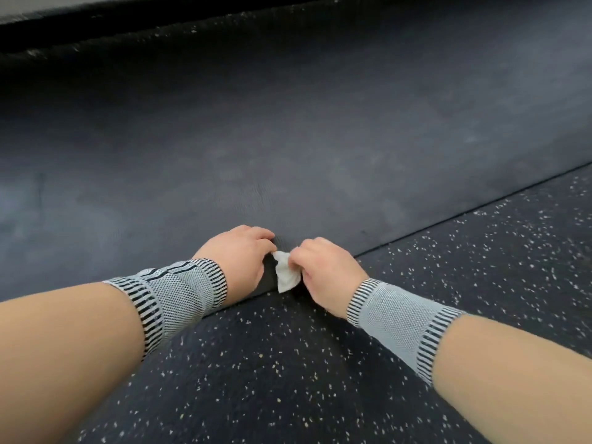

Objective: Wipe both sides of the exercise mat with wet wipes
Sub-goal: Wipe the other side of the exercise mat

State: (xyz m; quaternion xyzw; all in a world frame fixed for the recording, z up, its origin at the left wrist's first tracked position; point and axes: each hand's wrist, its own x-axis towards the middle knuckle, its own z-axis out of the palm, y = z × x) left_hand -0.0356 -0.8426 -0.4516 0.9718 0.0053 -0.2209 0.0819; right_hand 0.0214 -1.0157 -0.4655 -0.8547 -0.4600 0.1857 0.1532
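Both hands meet at the near corner of a dark grey, faintly textured foam exercise mat (288, 129). The left hand (238, 256) curls its fingers over the mat's edge, apparently gripping it, while the right hand (323, 272) pinches a crumpled white wet wipe (286, 275) between them, the wipe lying on the mat's corner. From the hands the mat runs away forward and to both sides, its long axis slanting from far right to near left, with the near border passing just under the left wrist. Each wrist wears a grey knitted band with black stripes, left (174, 291) and right (400, 325). Beneath the forearms lies black rubber flooring flecked with pale specks (272, 363). The left hand sits nearer the mat's bulk, so it looks better placed to lift or hold the corner while the right wipes outward.
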